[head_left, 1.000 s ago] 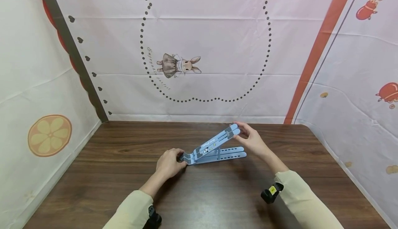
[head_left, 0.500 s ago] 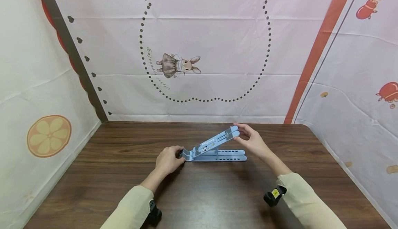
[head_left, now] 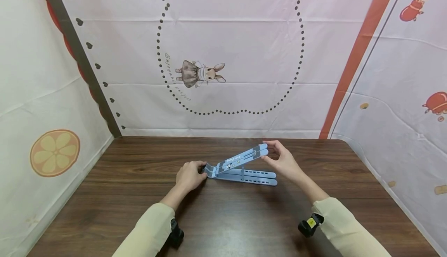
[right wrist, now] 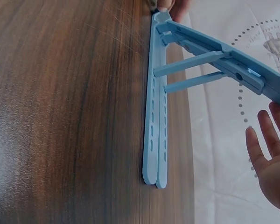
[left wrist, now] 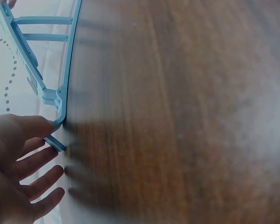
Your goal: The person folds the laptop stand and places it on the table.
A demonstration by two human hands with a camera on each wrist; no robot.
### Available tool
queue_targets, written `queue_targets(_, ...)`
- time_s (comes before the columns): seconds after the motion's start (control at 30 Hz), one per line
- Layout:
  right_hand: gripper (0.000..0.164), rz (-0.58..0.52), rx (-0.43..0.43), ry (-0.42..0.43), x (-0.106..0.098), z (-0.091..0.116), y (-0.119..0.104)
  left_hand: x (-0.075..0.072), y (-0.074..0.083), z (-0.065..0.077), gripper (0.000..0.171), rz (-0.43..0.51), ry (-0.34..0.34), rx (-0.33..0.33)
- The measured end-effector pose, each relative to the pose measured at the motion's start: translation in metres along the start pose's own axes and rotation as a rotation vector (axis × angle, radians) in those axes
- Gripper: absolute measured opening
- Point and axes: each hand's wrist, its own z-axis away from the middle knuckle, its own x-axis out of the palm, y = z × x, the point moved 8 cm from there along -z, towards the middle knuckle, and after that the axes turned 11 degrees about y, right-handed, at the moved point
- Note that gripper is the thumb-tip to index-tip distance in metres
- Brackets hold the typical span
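Note:
A light blue folding laptop stand (head_left: 241, 164) rests on the table, its slotted base bars (right wrist: 154, 135) lying flat and its upper arms tilted up to the right. Two struts (right wrist: 191, 64) prop the arms above the base. My left hand (head_left: 188, 176) grips the hinged left end between thumb and fingers; in the left wrist view that hand (left wrist: 23, 163) has its thumb on the stand's lip, the outer fingers loosely spread. At the raised right end, my right hand (head_left: 284, 162) pinches the tips of the arms. Its lower fingers (right wrist: 266, 140) hang free in the right wrist view.
The dark wooden table (head_left: 223, 222) reaches back to a printed white cloth (head_left: 244, 55) with a rabbit figure. Cloth also hangs at the left and right sides. Each wrist carries a black camera (head_left: 310, 224).
The stand's upper arms have sunk a little, with my right hand following down. The base has swung round so its right end lies nearer to me, and the left end has shifted slightly away.

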Motion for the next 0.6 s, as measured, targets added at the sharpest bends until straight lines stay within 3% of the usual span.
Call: queue_targets(0.6,0.047,0.016,-0.035,0.069,0.002,0.008,-0.011,0.006,-0.007,-0.013,0.034,-0.019,0.038,-0.05)
